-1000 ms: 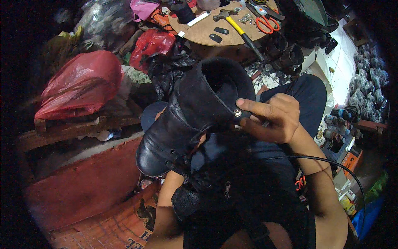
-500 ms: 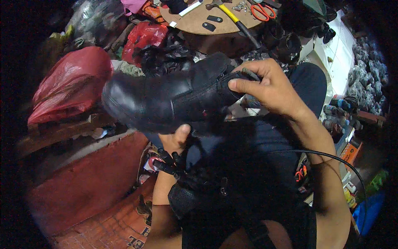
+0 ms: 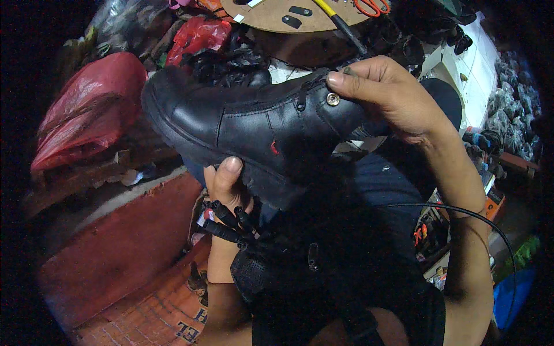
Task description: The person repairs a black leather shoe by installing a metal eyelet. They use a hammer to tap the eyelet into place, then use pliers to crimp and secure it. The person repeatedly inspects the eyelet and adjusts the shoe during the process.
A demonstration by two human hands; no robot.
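Observation:
A black leather boot [image 3: 248,124] lies on its side above my lap, toe to the left and shaft to the right. Its side shows a zip pull, a small red mark and a silver snap button [image 3: 333,99] near the top. My left hand [image 3: 228,181] supports the sole from below, thumb along its edge, other fingers hidden under it. With thumb and fingers closed, my right hand [image 3: 378,92] pinches the top of the shaft beside the snap.
A round board [image 3: 268,17] at the back carries a yellow-and-black-handled hammer [image 3: 340,26], dark leather tabs [image 3: 291,22] and red-handled scissors [image 3: 372,7]. A red plastic bag [image 3: 92,109] sits at left above a reddish panel [image 3: 115,242]. A black cable [image 3: 461,211] arcs at right.
The boot has rolled so more of its side faces up, bringing the snap button, zip pull and red mark into clear view. My right hand has shifted slightly up and right.

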